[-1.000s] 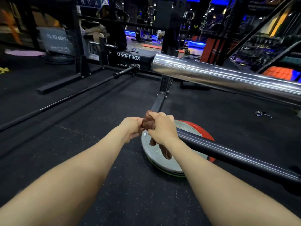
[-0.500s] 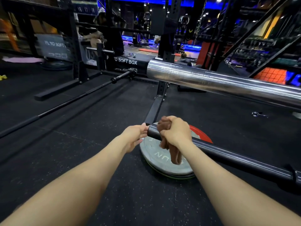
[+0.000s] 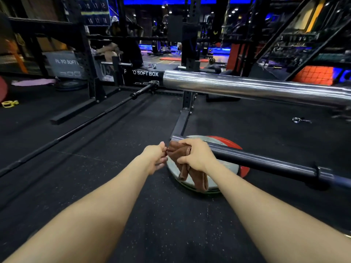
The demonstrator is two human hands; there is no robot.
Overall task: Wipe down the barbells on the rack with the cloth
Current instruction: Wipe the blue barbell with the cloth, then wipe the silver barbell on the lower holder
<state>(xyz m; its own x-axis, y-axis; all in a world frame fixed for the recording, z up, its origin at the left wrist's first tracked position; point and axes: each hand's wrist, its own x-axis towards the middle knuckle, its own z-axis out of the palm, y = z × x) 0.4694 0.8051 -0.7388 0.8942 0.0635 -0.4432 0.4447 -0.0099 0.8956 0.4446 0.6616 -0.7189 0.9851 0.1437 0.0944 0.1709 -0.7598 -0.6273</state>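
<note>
Cloth [image 3: 179,154] hides the barbell [image 3: 266,164] end, right hand [image 3: 197,157] gripping both, left hand [image 3: 154,155] pinching its edge.

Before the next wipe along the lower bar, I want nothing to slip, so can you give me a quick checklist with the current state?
1. Brown cloth wrapped over the black barbell sleeve: ok.
2. Right hand grips cloth on the sleeve: ok.
3. Left hand pinches the cloth's edge at the sleeve end: ok.
4. Sleeve bare up to its collar: ok.
5. Cloth tail hangs over the grey plate: ok.
6. Sleeve already clean: cannot tell.
</note>
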